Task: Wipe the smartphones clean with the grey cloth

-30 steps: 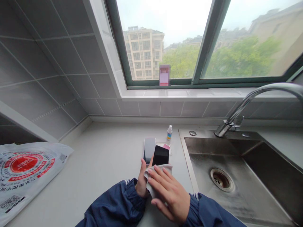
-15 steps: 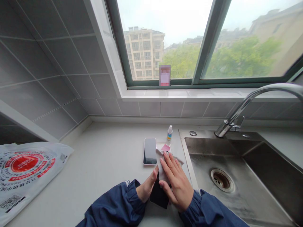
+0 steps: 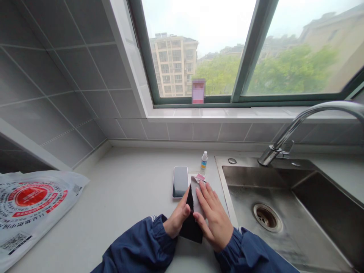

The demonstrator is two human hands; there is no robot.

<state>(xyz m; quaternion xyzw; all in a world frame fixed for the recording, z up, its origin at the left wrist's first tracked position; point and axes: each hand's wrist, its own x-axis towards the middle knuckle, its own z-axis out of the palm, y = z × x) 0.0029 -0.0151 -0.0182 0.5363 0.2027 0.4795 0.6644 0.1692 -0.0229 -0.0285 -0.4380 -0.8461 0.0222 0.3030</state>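
Observation:
My left hand (image 3: 178, 220) grips a black, flat, phone-shaped slab (image 3: 191, 230) by its left side, the thumb bent over the edge. The slab is tilted up off the counter. My right hand (image 3: 212, 215) lies over its upper part with long, close fingers, pressing a grey cleaning cloth (image 3: 196, 194) with a zigzag edge against it. Much of the cloth is hidden under that hand. Just beyond my left hand, a phone with a pale rim (image 3: 180, 182) rests flat on the counter. A small pink item (image 3: 200, 176) peeks out behind the cloth.
A small white bottle (image 3: 204, 160) with a blue and yellow label stands at the back. To the right are a steel sink (image 3: 236, 201) and a chrome faucet (image 3: 295, 129). A printed plastic bag (image 3: 57, 212) lies on the counter (image 3: 127, 189) at the left.
The slab has tipped further upright between my hands. The cloth has shifted with it and no longer spreads out to the right. My right hand has moved only slightly.

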